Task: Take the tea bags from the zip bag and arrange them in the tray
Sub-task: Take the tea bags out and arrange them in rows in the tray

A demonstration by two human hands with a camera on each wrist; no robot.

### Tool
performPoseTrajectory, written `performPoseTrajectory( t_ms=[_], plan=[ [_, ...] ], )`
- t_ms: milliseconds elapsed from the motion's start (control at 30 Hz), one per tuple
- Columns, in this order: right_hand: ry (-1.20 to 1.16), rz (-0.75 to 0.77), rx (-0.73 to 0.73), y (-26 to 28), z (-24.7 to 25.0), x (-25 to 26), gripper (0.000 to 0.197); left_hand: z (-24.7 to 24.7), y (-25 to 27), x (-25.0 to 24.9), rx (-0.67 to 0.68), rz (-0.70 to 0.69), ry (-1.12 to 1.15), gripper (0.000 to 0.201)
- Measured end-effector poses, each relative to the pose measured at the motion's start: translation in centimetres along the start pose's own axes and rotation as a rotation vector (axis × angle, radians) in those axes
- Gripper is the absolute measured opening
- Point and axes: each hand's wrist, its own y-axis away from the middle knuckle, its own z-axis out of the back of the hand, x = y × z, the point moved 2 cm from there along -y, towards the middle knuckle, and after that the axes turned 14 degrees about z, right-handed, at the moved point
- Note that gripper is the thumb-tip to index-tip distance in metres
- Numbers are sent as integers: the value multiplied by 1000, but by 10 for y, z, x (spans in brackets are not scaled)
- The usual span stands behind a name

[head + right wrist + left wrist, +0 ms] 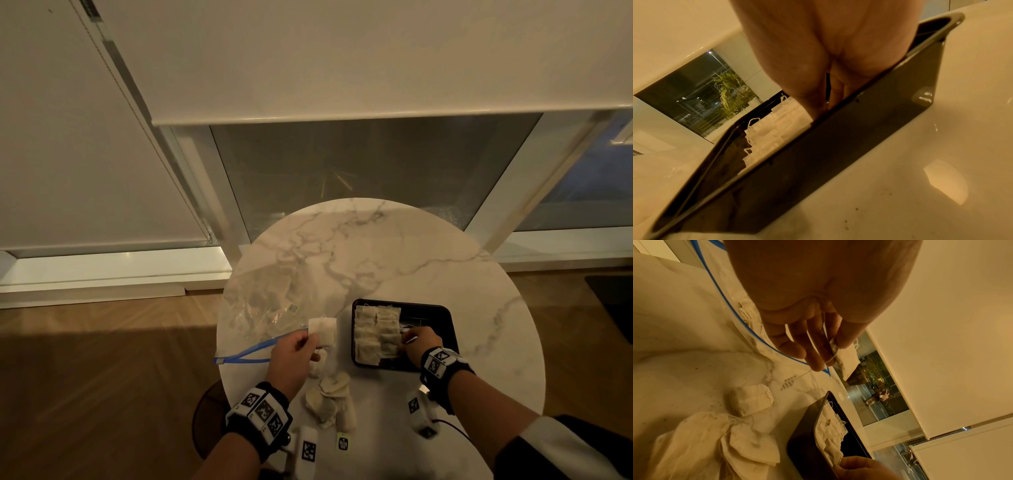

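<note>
Pinching one tea bag [322, 329] between thumb and forefinger, the left hand [294, 356] holds it above the round marble table [428, 260], between the zip bag [270, 308] and the black tray [445, 329]; the other fingers are spread loose, and the bag's string runs across them in the left wrist view. Right hand [419, 344] is down in the tray at the near end of the right-hand row of tea bags [376, 332], fingers curled, but what the fingertips do is hidden: the head view only shows the back of the hand, and the right wrist view shows palm plus the tray's outer wall, so cannot tell whether it pinches a bag or just presses on one. Tray count: two rows side by side, roughly five overlapping bags each; edges blur together, so that count is approximate. Right half of the tray floor shows only loose strings. Loose pile of tea bags [330, 399] on the table near the left wrist: about five or six, too crumpled and overlapped to count firmly. Zip bag lies flat and open, its blue zipper [253, 349] spread in a V; the plastic is clear and creased, a few bags show inside in the left wrist view, number unclear. One small paper tag [343, 443] lies at the near table edge, print unreadable.
</note>
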Motion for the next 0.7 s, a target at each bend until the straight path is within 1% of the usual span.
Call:
performPoseTrajectory(
  t_ms=[133, 267, 533, 600, 700],
  plan=[
    [-20, -3, -8, -3, 2, 1, 8, -2, 1, -1, 5, -2, -10, 24],
    [-22, -20, -42, -3, 5, 2, 15, -5, 3, -3, 10, 1, 3, 21],
    [-48, -9, -26, 2, 6, 9, 18, -9, 4, 1, 14, 12, -11, 20],
    [-38, -7, -26, 4, 9, 10, 16, -10, 5, 0, 14, 12, -13, 20],
    [-50, 14, -67, 9, 19, 11, 9, -16, 5, -1, 26, 9, -18, 19]
  ],
)
